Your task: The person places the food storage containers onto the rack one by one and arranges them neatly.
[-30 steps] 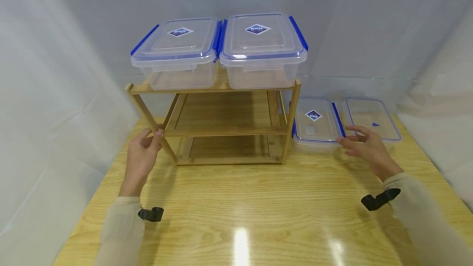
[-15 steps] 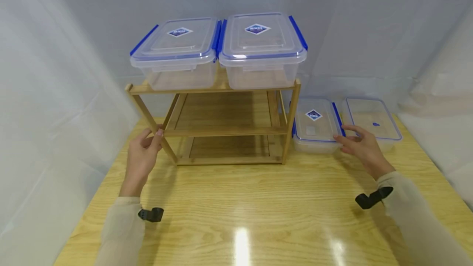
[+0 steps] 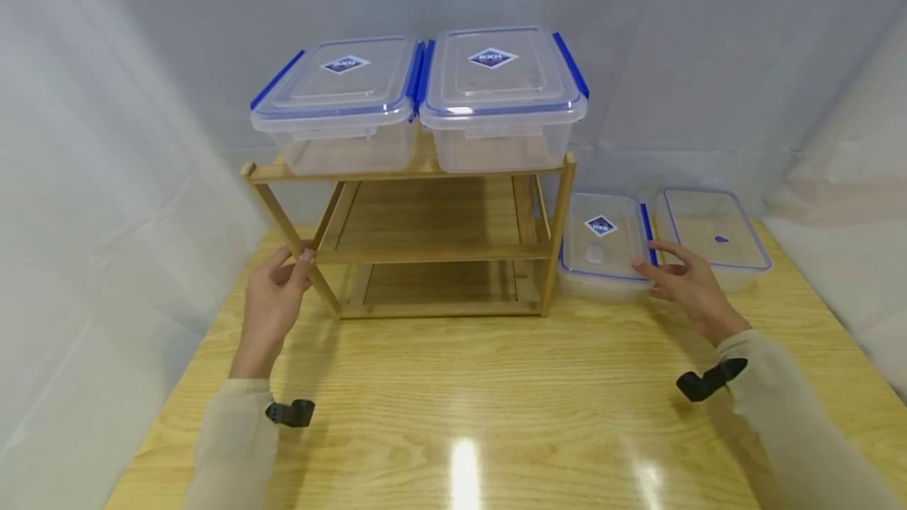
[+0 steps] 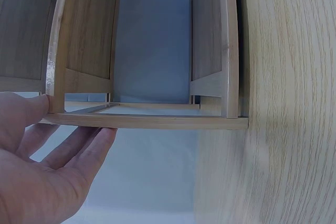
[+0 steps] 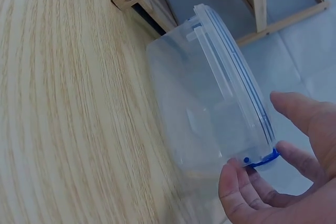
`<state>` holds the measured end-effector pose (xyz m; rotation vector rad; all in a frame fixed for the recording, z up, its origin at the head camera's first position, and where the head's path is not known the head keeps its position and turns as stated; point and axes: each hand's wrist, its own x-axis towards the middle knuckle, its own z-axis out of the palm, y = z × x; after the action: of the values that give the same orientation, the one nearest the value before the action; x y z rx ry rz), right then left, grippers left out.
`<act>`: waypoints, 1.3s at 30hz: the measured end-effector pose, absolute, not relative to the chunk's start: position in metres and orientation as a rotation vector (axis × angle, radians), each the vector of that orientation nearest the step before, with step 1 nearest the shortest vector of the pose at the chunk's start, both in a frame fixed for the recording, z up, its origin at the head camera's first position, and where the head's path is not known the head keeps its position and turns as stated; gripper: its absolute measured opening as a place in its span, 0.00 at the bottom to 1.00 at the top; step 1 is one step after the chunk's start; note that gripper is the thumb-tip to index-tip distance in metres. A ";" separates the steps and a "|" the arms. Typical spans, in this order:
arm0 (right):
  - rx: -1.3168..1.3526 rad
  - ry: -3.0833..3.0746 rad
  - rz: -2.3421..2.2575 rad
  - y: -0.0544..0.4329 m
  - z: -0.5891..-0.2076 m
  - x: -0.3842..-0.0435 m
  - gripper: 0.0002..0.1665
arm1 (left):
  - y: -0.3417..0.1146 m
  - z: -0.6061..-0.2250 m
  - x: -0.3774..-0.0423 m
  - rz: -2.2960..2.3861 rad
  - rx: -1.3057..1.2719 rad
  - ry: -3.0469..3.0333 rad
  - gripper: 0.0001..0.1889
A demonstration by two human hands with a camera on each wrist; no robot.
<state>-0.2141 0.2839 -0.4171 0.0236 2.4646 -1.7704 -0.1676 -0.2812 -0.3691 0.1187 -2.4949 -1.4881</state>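
Note:
My left hand holds the left front post of a three-level wooden rack at its middle shelf. In the left wrist view the thumb lies on the front face and the fingers on the outer side. At right, my right hand has its fingers curled at the right side of a clear lidded container with blue latches. Its fingertips meet the wall below the blue latch, and the thumb reaches over the lid. The container stands on the table beside the rack.
Two larger lidded containers, a left one and a right one, stand side by side on the rack's top. Another clear box with a blue rim sits at the far right. Pale sheeting hangs behind the wooden table.
My right hand has moved left onto the lidded container. The container has shifted slightly left and toward me. My left hand has stayed on the rack.

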 end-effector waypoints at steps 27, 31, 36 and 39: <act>0.027 2.235 -2.163 0.288 -0.428 -0.213 0.34 | -0.281 -0.368 -0.166 -1.489 0.123 -2.503 0.30; 0.043 2.244 -2.152 0.287 -0.425 -0.212 0.36 | -0.281 -0.368 -0.166 -1.492 0.116 -2.502 0.30; 0.016 2.251 -2.146 0.287 -0.418 -0.208 0.36 | -0.281 -0.368 -0.166 -1.486 0.110 -2.502 0.29; 0.005 2.262 -2.141 0.288 -0.412 -0.205 0.36 | -0.281 -0.368 -0.166 -1.479 0.099 -2.497 0.29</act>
<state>-0.2051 0.2879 -0.4119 0.0048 2.2622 -2.1407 -0.1658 -0.2811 -0.3680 0.0992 -2.4967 -1.4794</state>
